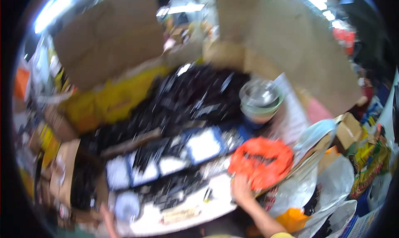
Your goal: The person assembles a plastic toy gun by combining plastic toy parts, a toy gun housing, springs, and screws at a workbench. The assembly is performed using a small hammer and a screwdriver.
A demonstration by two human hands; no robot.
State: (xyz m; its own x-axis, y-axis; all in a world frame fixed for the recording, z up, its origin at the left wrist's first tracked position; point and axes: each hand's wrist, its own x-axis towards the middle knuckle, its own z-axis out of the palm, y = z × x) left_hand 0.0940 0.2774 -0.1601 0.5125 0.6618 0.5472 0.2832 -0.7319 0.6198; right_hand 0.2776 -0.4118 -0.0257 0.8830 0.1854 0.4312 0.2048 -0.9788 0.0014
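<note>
The whole picture is smeared by motion. My right hand [242, 189] is at the right edge of the white worktable [216, 204], against the near left side of a red plastic bag [270, 171] with dark contents; whether it grips the bag is unclear. At the table's left end my left hand [107, 215] is beside an open cardboard box [64, 171] holding black pieces, close to a pale round bowl [127, 206]. Its fingers are blurred. Between the hands lie rows of small black pieces [178, 192] and a pale yellowish strip-like object [181, 214].
Blue-edged trays [203, 145] of white and black parts line the table's middle. Behind them rises a large heap of black pieces [195, 92] against cardboard sheets [112, 34]. Stacked bowls [259, 98] stand at the back right. Plastic bags [336, 179] crowd the right side.
</note>
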